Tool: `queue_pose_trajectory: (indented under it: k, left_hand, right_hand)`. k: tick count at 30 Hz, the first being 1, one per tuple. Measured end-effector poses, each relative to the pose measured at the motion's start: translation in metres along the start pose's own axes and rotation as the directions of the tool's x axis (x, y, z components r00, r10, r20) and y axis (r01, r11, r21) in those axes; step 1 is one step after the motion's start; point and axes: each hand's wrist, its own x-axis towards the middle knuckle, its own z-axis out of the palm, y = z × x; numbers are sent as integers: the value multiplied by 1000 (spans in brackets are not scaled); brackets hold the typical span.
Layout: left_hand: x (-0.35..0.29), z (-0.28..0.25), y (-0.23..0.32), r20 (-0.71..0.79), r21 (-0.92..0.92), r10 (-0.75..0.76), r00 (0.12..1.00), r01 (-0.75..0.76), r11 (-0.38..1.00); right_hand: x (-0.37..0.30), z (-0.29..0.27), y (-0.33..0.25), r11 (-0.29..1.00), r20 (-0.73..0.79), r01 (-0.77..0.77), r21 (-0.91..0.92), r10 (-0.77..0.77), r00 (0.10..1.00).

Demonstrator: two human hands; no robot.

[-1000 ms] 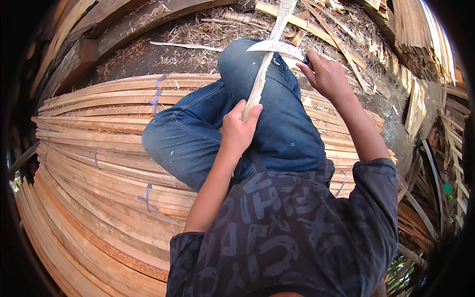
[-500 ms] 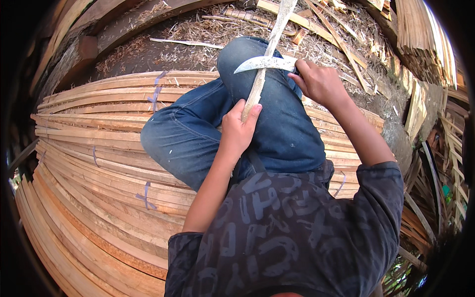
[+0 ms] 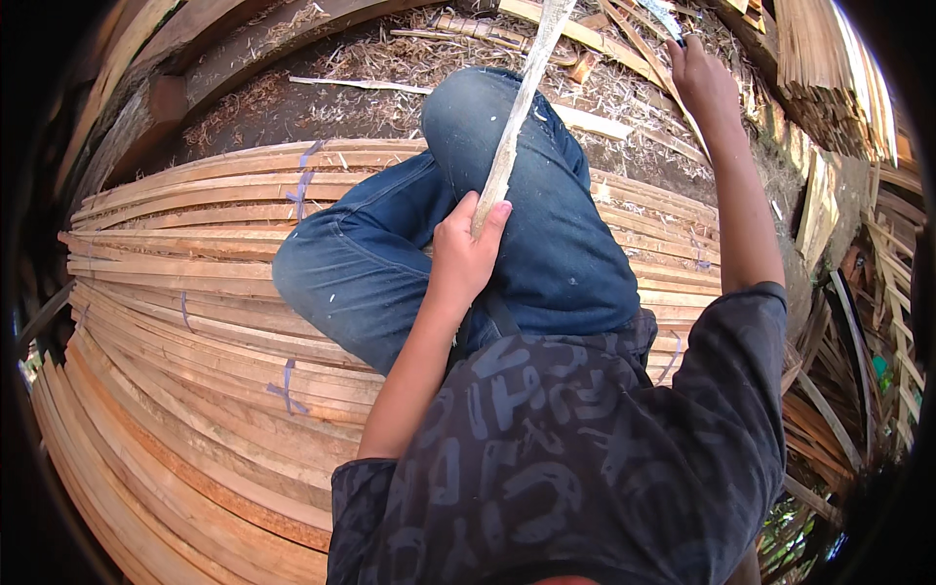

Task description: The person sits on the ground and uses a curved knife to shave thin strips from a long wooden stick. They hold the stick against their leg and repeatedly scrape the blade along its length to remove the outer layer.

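My left hand [image 3: 465,255] is closed round the near end of a long, pale, rough-edged wooden strip [image 3: 515,136]. The strip slants up across my raised knee and runs out past the top of the picture. Up at the far right, my right hand [image 3: 704,80] grips the dark handle of a curved knife [image 3: 663,16]. Its blade points away, apart from the strip, and its far part is hard to make out against the litter. Both legs, in blue jeans [image 3: 561,234], are folded beneath the strip.
Bundles of sawn wooden slats [image 3: 205,370], tied with purple bands [image 3: 287,388], lie under and beside me. Shavings and loose strips cover the ground [image 3: 370,58] ahead. A stack of split wood [image 3: 829,78] stands at the far right, and a heavy beam [image 3: 263,44] lies far left.
My right hand has swung the curved knife away from the strip, far and to the right. My left hand still holds the strip in nearly the same place.
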Motion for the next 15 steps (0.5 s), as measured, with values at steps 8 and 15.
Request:
queue_pose_trajectory:
  k: [8,15]
  left_hand:
    - [3,-2,-8,46,-70,-55,997,58,996]
    - [4,-5,-5,61,-68,-141,988,145,987]
  right_hand:
    - [-65,19,-58,781,142,-277,561,239,961]
    - [-129,52,-116,-179,540,-512,840,365,758]
